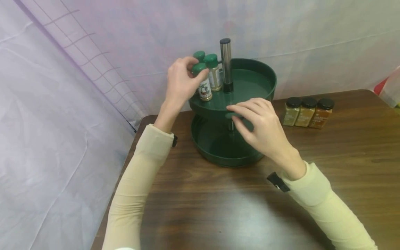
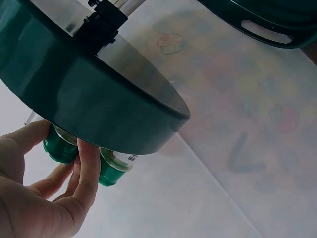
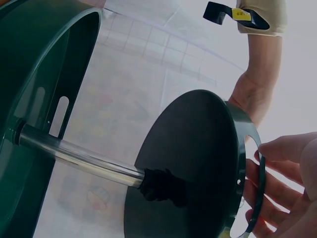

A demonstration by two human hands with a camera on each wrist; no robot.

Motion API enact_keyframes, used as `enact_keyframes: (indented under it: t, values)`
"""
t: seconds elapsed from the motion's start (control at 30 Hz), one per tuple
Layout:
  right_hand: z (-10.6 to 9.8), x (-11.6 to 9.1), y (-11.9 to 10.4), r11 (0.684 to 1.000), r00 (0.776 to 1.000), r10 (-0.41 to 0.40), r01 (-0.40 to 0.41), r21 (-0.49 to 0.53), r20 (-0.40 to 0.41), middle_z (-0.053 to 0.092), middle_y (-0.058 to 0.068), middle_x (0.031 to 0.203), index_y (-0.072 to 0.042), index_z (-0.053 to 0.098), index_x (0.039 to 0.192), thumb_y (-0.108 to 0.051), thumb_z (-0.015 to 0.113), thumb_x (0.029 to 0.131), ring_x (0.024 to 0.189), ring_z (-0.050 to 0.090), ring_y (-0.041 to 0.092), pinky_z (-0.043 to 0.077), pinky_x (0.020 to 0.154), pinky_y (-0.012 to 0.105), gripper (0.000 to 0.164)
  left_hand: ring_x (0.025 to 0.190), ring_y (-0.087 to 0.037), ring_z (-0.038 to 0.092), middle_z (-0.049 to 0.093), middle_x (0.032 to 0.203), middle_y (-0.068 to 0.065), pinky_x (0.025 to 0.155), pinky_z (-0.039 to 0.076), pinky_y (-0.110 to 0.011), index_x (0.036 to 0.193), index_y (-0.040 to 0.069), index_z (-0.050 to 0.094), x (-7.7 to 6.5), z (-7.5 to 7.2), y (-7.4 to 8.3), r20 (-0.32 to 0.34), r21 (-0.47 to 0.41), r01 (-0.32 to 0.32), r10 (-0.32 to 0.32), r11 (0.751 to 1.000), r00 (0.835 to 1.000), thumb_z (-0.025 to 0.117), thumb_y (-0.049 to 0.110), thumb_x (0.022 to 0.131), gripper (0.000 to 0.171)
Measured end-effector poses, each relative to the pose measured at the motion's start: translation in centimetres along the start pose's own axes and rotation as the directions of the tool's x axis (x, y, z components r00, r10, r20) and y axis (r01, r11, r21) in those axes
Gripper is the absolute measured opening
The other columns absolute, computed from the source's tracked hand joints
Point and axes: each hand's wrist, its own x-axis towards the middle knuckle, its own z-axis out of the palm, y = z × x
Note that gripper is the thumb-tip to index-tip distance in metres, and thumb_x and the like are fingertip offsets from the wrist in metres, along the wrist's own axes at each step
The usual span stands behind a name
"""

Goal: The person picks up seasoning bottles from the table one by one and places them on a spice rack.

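A two-tier dark green turntable rack stands on the table, its upper tray [image 1: 253, 81] and lower tray [image 1: 215, 147] joined by a chrome post [image 1: 225, 64]. On the upper tray's left side are three green-capped spice bottles. My left hand [image 1: 181, 80] holds the front bottle [image 1: 205, 91] by its green cap, thumb and fingers around it. Right behind it stand a second bottle [image 1: 215, 78] and a third, its cap [image 1: 199, 54] showing. With thumb and fingers, my right hand [image 1: 264, 126] grips the upper tray's front rim [image 3: 256, 198] at the handle slot.
Three black-capped square spice jars [image 1: 307, 113] stand in a row to the right of the rack on the wooden table [image 1: 237, 205]. A pale cloth [image 1: 312, 38] hangs behind. Something red and clear [image 1: 389, 85] lies at the far right edge.
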Motion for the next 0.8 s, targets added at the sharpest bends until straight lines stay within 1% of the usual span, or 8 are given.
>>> enact_keyframes:
  t: [0.13,0.3,0.53,0.67,0.8]
  values:
    - [-0.2,0.0,0.1,1.000,1.000,0.005,-0.005,-0.002,0.012,0.074,0.010,0.109,-0.007,0.075,0.115,-0.004,0.074,0.088,0.103,0.062,0.032,0.041,0.099,0.051,0.028,0.092,-0.019,0.061,0.064,0.114,-0.011,0.080,0.049,-0.025,0.128,0.004,0.065,-0.1,0.1,0.0,0.005,0.007,-0.012,0.012,1.000,1.000,0.072,0.032,0.095,0.044]
    - [-0.5,0.0,0.4,1.000,0.999,-0.011,0.012,-0.009,0.051,0.073,0.011,0.112,-0.006,0.074,0.118,-0.003,0.075,0.089,0.105,0.062,0.033,0.040,0.100,0.050,0.030,0.092,-0.022,0.061,0.063,0.115,-0.012,0.079,0.049,-0.027,0.130,0.004,0.063,-0.3,0.2,-0.1,0.012,0.030,-0.031,0.031,0.999,0.999,0.070,0.033,0.096,0.045]
    - [-0.7,-0.1,0.5,1.000,0.996,-0.011,0.013,-0.023,0.089,0.072,0.012,0.115,-0.005,0.072,0.122,-0.005,0.075,0.089,0.107,0.061,0.034,0.039,0.102,0.049,0.032,0.091,-0.019,0.060,0.062,0.115,-0.011,0.079,0.050,-0.028,0.135,0.006,0.061,-0.2,0.4,0.1,0.026,0.071,-0.030,0.029,0.997,0.999,0.068,0.035,0.097,0.048]
    - [-0.9,0.0,0.6,1.000,0.994,-0.001,0.003,-0.023,0.108,0.072,0.012,0.116,-0.005,0.072,0.122,-0.004,0.075,0.089,0.107,0.061,0.033,0.039,0.103,0.049,0.033,0.093,-0.018,0.061,0.060,0.118,-0.011,0.080,0.051,-0.028,0.139,0.008,0.058,-0.3,0.4,0.3,0.035,0.084,-0.004,0.001,0.996,0.999,0.067,0.037,0.098,0.052]
    - [-1.2,0.2,0.8,1.000,0.992,0.013,-0.011,-0.011,0.122,0.070,0.012,0.119,-0.005,0.071,0.124,-0.004,0.074,0.090,0.109,0.061,0.032,0.040,0.103,0.049,0.034,0.099,-0.019,0.061,0.057,0.125,-0.010,0.083,0.050,-0.031,0.142,0.012,0.056,-0.6,0.2,0.3,0.007,0.101,0.024,-0.025,0.995,1.000,0.066,0.041,0.097,0.054]
